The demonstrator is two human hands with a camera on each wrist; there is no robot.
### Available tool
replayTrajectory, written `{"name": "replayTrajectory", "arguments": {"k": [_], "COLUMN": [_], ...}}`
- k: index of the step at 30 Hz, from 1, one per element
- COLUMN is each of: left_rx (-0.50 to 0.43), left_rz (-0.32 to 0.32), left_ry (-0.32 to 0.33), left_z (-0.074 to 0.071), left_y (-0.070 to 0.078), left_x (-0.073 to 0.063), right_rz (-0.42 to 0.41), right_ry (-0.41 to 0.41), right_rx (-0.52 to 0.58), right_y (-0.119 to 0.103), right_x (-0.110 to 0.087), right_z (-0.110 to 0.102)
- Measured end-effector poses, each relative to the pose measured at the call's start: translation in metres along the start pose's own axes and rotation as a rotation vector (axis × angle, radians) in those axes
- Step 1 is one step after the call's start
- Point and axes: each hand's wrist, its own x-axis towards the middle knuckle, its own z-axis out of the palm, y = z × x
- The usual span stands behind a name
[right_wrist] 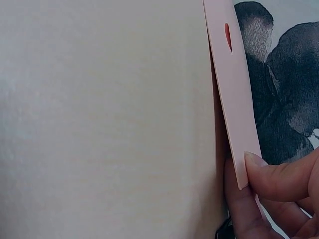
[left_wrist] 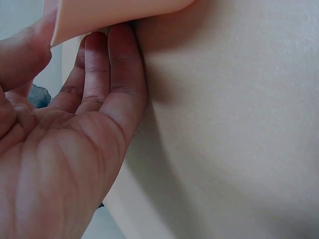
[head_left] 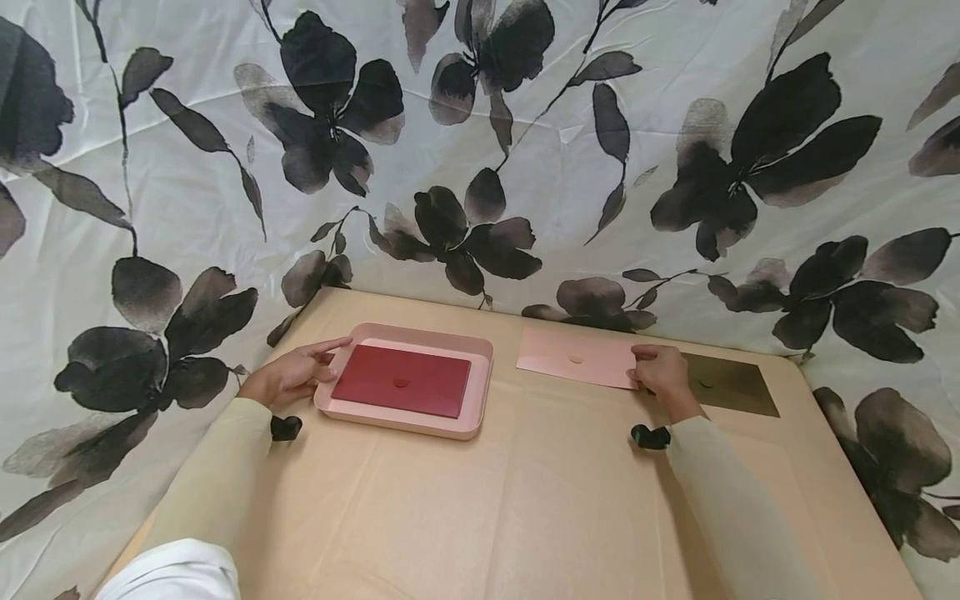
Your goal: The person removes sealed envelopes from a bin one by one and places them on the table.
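Observation:
A pink tray (head_left: 480,392) lies on the table, left of the middle, with a dark red envelope (head_left: 401,379) flat inside it. My left hand (head_left: 296,375) holds the tray's left edge; in the left wrist view the fingers (left_wrist: 124,64) reach under the tray rim (left_wrist: 99,15) and the thumb lies against its side. Over to the right, my right hand (head_left: 663,375) pinches the right end of a pale pink envelope (head_left: 573,354). The right wrist view has the thumb (right_wrist: 279,174) on top of this envelope (right_wrist: 234,94) and fingers beneath it, with that end raised off the table.
A dark olive-gold envelope (head_left: 731,385) lies just right of my right hand, partly hidden by it. Light brown covering spans the table (head_left: 480,508). Behind and at both sides hangs white cloth (head_left: 585,175) printed with dark flowers, meeting the table's far edge.

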Motion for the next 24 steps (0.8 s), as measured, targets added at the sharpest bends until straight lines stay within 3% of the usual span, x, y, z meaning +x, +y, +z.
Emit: {"name": "replayTrajectory", "arguments": {"k": [24], "left_rx": [-0.048], "left_rz": [0.012], "left_ry": [-0.017], "left_z": [-0.0016], "left_y": [-0.0022], "left_x": [0.0014], "right_rz": [0.005], "right_ry": [0.006], "right_rx": [-0.053], "right_y": [-0.0017], "right_x": [0.0024], "right_z": [-0.0004]}}
